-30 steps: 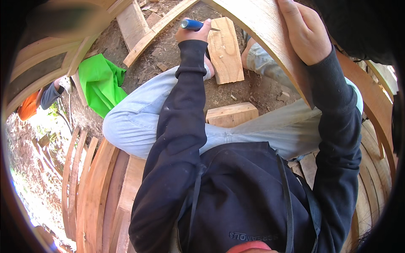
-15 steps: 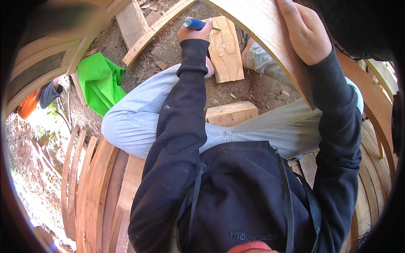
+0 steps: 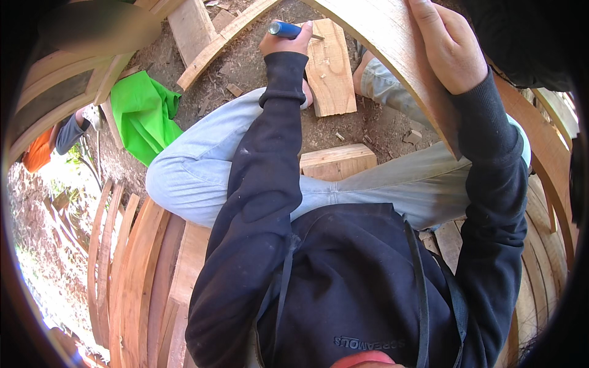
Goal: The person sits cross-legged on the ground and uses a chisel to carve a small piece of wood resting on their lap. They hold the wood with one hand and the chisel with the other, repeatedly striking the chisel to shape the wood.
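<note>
My left hand point(image 3: 287, 42) is closed around the blue handle of what looks like a chisel point(image 3: 283, 29). Its narrow metal blade points right, over a flat light-wood block point(image 3: 331, 76) lying on the ground. Notches or chips show on the block's upper face. On the right, my right hand point(image 3: 453, 52) grips a broad curved wooden board point(image 3: 383, 43), which arches across the top of the view and slopes down toward my right leg. Some of that hand's fingers are hidden. A second, shorter wood block point(image 3: 338, 161) lies between my legs.
Curved wooden slats point(image 3: 132, 276) stand at lower left, with more curved boards point(image 3: 537, 147) at right. Bright green cloth point(image 3: 142, 116) lies beside my left knee. Wood chips litter the dirt ground point(image 3: 383, 135). Another person's dark sleeve point(image 3: 72, 136) shows at far left.
My left hand and the chisel have shifted slightly right over the block. My right hand keeps its grip on the curved board. The whole view has moved a little.
</note>
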The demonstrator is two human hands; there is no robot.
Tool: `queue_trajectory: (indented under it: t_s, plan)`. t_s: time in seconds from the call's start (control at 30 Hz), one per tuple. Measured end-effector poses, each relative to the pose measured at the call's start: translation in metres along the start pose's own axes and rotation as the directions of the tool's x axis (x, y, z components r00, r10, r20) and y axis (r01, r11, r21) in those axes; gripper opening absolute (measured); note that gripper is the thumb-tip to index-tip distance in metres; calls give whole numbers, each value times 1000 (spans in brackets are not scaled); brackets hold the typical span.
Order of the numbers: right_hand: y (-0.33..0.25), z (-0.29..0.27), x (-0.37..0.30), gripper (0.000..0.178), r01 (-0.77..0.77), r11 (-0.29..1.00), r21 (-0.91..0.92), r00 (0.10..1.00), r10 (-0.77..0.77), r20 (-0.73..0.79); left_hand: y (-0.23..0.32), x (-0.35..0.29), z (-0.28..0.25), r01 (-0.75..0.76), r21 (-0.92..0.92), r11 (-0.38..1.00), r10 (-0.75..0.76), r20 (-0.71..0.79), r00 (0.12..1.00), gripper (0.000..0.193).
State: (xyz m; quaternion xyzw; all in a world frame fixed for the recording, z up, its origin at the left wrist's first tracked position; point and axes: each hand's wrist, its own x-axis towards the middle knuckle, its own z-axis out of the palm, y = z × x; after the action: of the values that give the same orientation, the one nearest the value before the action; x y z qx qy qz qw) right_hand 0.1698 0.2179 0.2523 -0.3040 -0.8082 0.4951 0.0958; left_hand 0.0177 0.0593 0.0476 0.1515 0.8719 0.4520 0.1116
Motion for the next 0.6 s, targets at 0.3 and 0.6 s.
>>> queue_trajectory:
  t_s: [0.3, 0.6]
  plan:
    - [4, -5, -15, 50, 165, 986, 12, 986, -165, -2, 7, 6, 40, -319, 172, 932, 324, -2, 946, 34]
    - [10, 11, 5, 44, 258, 803, -537, 962, -267, 64, -22, 24, 81, -247, -368, 897, 320, 152, 935, 48]
